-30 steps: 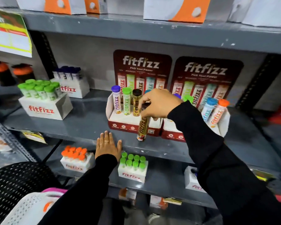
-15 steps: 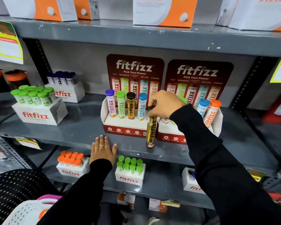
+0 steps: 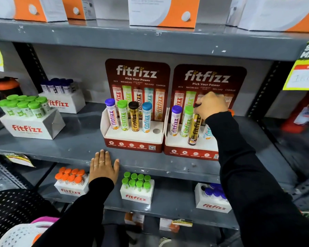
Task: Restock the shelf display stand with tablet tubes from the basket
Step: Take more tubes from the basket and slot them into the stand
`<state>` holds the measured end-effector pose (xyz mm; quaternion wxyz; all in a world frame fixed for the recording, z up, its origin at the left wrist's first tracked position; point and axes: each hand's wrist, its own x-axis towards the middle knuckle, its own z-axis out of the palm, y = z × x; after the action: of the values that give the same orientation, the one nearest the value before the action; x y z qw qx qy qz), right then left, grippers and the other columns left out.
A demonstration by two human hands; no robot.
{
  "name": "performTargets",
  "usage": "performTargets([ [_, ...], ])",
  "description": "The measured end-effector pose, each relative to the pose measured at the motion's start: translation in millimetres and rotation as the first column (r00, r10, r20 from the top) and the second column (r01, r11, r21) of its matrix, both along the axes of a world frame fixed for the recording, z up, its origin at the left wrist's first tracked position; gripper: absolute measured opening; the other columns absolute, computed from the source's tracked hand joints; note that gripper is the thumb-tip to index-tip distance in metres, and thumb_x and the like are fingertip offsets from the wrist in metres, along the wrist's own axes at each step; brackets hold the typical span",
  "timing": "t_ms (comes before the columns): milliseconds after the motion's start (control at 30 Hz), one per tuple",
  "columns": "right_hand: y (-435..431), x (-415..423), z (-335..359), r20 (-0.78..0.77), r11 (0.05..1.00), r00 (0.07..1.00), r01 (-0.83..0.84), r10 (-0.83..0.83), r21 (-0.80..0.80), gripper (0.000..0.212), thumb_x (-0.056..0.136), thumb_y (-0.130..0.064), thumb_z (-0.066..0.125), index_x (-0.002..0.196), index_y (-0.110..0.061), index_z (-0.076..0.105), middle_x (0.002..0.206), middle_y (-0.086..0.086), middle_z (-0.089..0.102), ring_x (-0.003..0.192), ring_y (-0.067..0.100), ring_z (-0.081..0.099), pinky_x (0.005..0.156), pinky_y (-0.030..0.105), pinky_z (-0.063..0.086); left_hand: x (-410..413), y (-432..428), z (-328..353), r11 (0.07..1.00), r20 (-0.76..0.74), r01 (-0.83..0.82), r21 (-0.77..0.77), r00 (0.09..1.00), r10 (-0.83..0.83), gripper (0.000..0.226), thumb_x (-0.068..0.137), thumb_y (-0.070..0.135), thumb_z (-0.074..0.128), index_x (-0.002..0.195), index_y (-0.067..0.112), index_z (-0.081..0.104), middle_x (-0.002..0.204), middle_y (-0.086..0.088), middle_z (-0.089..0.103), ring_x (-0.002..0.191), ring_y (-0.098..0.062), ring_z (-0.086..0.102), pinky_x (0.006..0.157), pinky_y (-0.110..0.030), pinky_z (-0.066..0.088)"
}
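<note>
Two red fitfizz display stands sit side by side on the middle shelf. The left stand (image 3: 132, 139) holds purple, green, black-capped gold and blue tubes, and its rightmost hole (image 3: 156, 131) is bare. My right hand (image 3: 211, 105) grips the black cap of a gold tube (image 3: 194, 130), held upright over the right stand (image 3: 178, 145), beside its purple tube (image 3: 175, 120) and green tube (image 3: 186, 122). My sleeve hides the stand's right part. My left hand (image 3: 103, 166) lies flat with fingers spread on the shelf's front edge. A white basket (image 3: 16, 236) shows at the bottom left.
White fitfizz boxes with green-capped tubes (image 3: 25, 107) and dark-capped tubes (image 3: 59, 86) stand at the left of the shelf. The shelf below carries boxes of orange (image 3: 70, 177), green (image 3: 136, 180) and purple tubes (image 3: 214, 193). Orange-and-white cartons line the top shelf. A black mesh chair back (image 3: 11, 207) is at lower left.
My right hand carried the gold tube rightward and up, from in front of the left stand to over the right stand. My left hand stayed on the shelf edge.
</note>
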<state>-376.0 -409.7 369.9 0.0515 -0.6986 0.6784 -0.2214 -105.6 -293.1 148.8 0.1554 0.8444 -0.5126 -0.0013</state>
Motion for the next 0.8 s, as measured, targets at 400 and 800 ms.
performTargets([
  [400, -14, -16, -4, 0.012, 0.998, 0.998, 0.062, -0.062, -0.032, 0.027, 0.094, -0.006, 0.056, 0.119, -0.002, 0.064, 0.121, 0.023, 0.062, 0.108, 0.038, 0.062, 0.094, 0.04, 0.051, 0, 0, -3, 1.0, 0.026, -0.024, -0.021, 0.999, 0.024, 0.056, 0.095, 0.036, 0.038, 0.135, -0.004, 0.034, 0.145, -0.023, 0.033, 0.136, -0.037, 0.024, 0.114, -0.046, 0.015],
  [800, -19, -18, -2, -0.16, 0.994, 0.985, -0.041, 0.057, 0.105, 0.027, 0.086, -0.02, 0.07, 0.105, -0.003, 0.063, 0.108, 0.018, 0.064, 0.088, 0.03, 0.063, 0.077, 0.034, 0.053, -4, 1, -1, 0.999, 0.036, -0.033, -0.004, 0.999, 0.033, 0.056, 0.095, 0.034, 0.039, 0.137, -0.002, 0.032, 0.147, -0.021, 0.031, 0.137, -0.035, 0.022, 0.115, -0.045, 0.013],
])
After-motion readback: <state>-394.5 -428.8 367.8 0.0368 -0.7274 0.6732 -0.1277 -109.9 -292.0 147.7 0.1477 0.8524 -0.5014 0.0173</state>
